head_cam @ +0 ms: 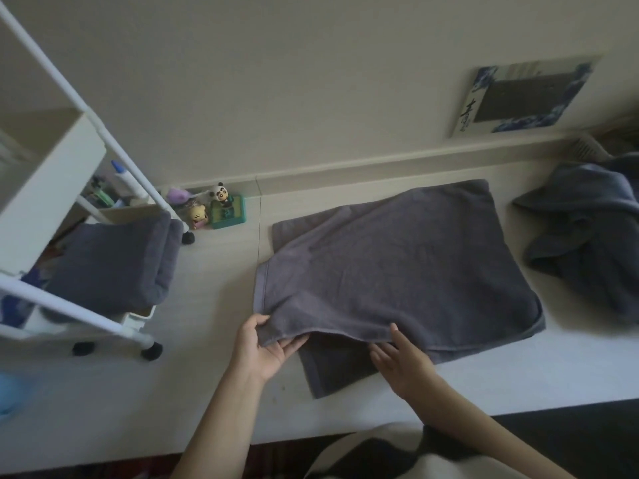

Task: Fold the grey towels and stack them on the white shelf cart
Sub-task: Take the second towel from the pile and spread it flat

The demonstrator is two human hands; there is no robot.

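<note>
Your left hand pinches the near edge of the grey towel spread on the white table, thumb on top and fingers curled under the lifted fold, while your right hand lies beside it with fingers straight and spread, slipped under the same edge. Folded towels already sit on the white cart to your left, and a crumpled towel lies far right

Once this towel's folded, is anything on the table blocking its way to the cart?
Nothing visible does. The bare table lies between the towel and the white cart; the toys sit back by the wall.
</note>
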